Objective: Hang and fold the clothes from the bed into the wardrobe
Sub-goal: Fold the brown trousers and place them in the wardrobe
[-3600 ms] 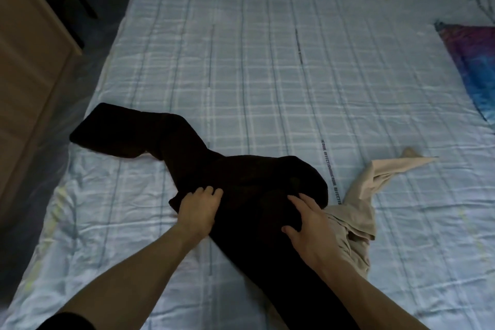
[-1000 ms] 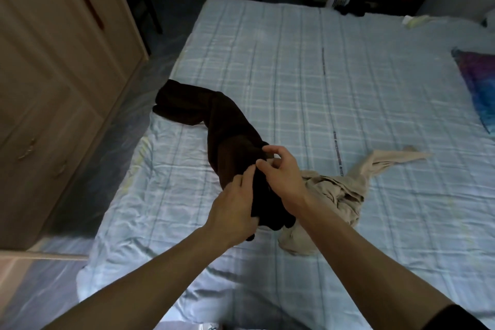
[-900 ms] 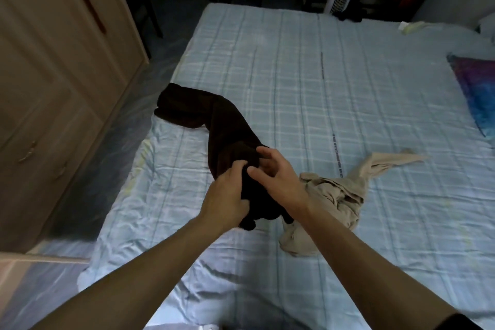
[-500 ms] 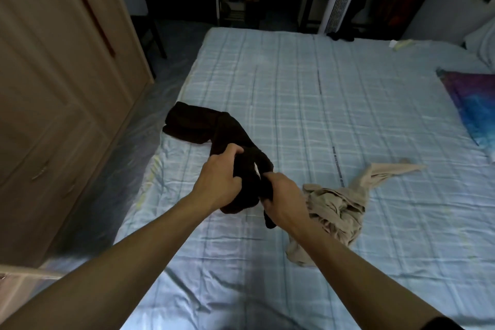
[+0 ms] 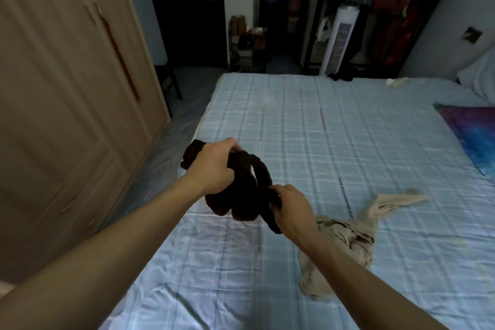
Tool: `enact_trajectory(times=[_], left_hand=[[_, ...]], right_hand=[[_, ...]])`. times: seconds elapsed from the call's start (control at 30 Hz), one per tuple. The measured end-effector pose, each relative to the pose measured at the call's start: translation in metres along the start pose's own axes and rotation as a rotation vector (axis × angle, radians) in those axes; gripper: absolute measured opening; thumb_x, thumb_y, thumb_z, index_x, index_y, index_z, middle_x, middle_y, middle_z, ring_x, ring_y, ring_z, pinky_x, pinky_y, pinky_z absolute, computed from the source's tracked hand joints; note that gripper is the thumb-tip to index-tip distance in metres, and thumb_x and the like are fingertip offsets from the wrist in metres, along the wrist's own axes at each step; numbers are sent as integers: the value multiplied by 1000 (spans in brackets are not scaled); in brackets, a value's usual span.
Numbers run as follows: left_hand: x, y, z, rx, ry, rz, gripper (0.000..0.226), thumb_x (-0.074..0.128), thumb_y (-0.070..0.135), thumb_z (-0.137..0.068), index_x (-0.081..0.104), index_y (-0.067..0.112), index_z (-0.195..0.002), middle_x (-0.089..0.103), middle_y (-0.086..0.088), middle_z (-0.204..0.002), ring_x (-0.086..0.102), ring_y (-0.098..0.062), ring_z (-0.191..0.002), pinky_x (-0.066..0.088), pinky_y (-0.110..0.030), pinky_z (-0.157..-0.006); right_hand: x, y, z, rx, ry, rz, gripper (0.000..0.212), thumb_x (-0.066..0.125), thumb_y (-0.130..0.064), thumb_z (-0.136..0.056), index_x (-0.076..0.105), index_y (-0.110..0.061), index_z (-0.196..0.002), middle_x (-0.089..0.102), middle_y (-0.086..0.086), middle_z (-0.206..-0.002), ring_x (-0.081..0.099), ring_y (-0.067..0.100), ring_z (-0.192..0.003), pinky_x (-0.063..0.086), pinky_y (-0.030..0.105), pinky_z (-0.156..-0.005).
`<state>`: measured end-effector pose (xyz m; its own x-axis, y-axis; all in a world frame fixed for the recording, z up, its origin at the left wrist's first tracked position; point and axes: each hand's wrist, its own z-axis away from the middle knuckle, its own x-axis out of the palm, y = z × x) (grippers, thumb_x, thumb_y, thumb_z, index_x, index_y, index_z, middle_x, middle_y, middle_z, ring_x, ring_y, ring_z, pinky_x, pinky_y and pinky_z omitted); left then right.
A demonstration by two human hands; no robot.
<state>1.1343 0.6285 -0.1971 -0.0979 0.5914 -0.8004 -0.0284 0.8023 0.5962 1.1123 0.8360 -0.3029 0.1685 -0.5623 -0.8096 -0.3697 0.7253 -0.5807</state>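
A dark brown garment (image 5: 245, 195) hangs bunched in the air above the near left part of the bed (image 5: 308, 120). My left hand (image 5: 214, 166) grips its upper left fold, and my right hand (image 5: 288, 203) pinches its lower right edge. A beige garment (image 5: 348, 233) lies crumpled on the checked sheet just right of my right forearm. The wooden wardrobe (image 5: 61, 88) stands along the left, its doors closed.
A colourful blanket (image 5: 474, 134) and a white pillow (image 5: 482, 75) lie at the bed's right side. Beyond the far end stand a white tower fan (image 5: 338, 40), a rack of hanging clothes (image 5: 393, 8) and a dark doorway (image 5: 187, 8). A floor strip separates bed and wardrobe.
The dark garment, spread flat on the bed earlier, has been gathered into a bundle and lifted off the sheet by both hands. My view has risen toward the room's far end.
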Motion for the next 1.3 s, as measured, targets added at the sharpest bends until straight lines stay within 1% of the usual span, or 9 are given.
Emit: enact_trajectory(times=[0.13,0.3,0.4,0.53,0.67,0.77,0.93,1.13,1.3], left_hand=[[-34,10,6,74,-87,-135,55,57,-8,-71,59,25,-115,65,-3,-111,61,-21,-102,54,-33,-78],[-78,13,11,134,-113,-375,48,61,-1,-77,56,18,-121,60,-5,-120,53,-22,-113,49,-36,-91],[-102,22,11,61,-92,-544,34,60,5,-82,52,17,-113,58,-8,-115,56,-25,-104,50,-36,-82],[-126,35,12,-129,28,-805,21,58,7,-83,51,21,-97,52,-1,-98,59,-25,-97,38,-36,-73],[-155,39,11,-167,179,-803,19,55,3,-84,53,21,-90,54,0,-89,58,-22,-83,43,-36,-68],[-182,44,9,-72,367,-748,18,54,3,-84,49,20,-85,60,-2,-87,62,-25,-82,47,-36,-61],[-230,70,-2,131,702,-509,24,65,11,-84,44,22,-83,58,1,-76,61,-30,-73,39,-34,-54],[-291,126,-15,333,934,-314,24,71,8,-82,51,20,-87,62,-4,-81,61,-29,-76,51,-42,-64],[-349,178,-21,455,1111,-309,17,69,3,-83,59,11,-94,64,-12,-87,61,-32,-81,47,-40,-68]], right_hand=[[-35,-12,-13,51,67,121,20,50,-12,-92,68,-15,-99,64,4,-93,63,23,-84,49,34,-69],[-100,-38,-33,-18,311,85,15,52,-10,-91,66,-14,-93,65,4,-90,62,24,-82,48,37,-70],[-135,-70,-41,-116,454,52,11,56,-13,-92,65,-16,-90,63,0,-87,59,19,-76,49,36,-67],[-161,-106,-48,-203,572,23,9,57,-18,-95,66,-16,-93,63,-4,-86,57,14,-75,49,31,-66],[-184,-121,-54,-231,636,16,9,58,-19,-95,67,-18,-92,60,-7,-82,56,13,-74,42,27,-63],[-210,-126,-59,-226,679,13,10,60,-21,-95,69,-17,-96,66,-3,-87,61,17,-80,50,34,-70],[-272,-151,-68,-297,835,17,12,65,-21,-92,74,-16,-99,71,1,-90,65,20,-83,54,38,-75],[-361,-198,-73,-431,1032,31,17,66,-22,-92,75,-14,-104,73,4,-97,66,21,-88,53,37,-81],[-426,-241,-70,-560,1194,48,18,64,-20,-93,74,-11,-105,73,8,-98,67,25,-89,52,38,-81]])
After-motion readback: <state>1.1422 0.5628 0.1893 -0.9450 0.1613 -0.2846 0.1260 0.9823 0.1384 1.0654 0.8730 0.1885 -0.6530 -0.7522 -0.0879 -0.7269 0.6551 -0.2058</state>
